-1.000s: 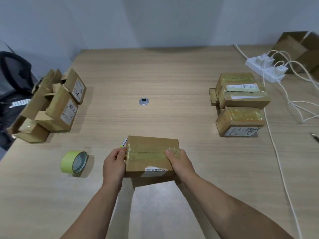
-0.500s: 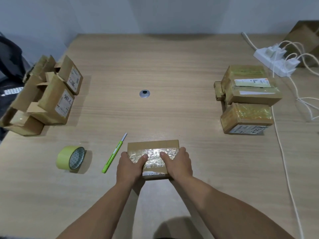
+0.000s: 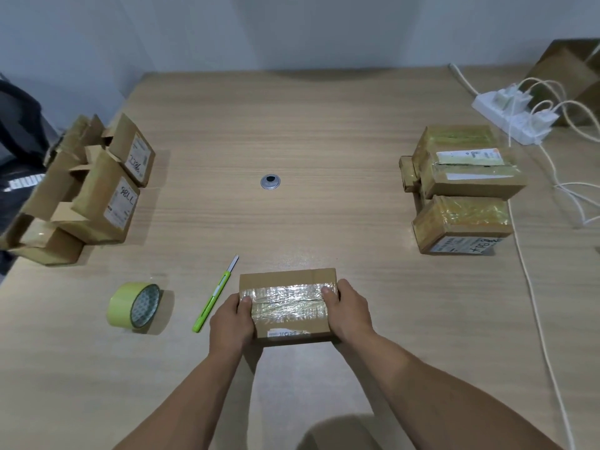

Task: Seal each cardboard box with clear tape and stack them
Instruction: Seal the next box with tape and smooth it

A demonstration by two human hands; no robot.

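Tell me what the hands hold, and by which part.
The taped cardboard box, by its two short ends: left hand on the left end, right hand on the right end, thumbs on the taped top.

Matt cardboard box (image 3: 289, 306) under glossy, wrinkled tape (image 3: 287, 303); table (image 3: 292, 131) of pale matt wood grain; metal grommet (image 3: 270, 182) at 12 o'clock.

near left box (image 3: 97, 193) — white label is showing sideways handwriting, perhaps ending "LL", not surely legible | far left box (image 3: 130, 147) label is carrying handwritten characters, unclear | front right box (image 3: 461, 219) label is bearing print plus handwritten characters, unclear | centre box (image 3: 285, 277) torn label is showing print too small to read
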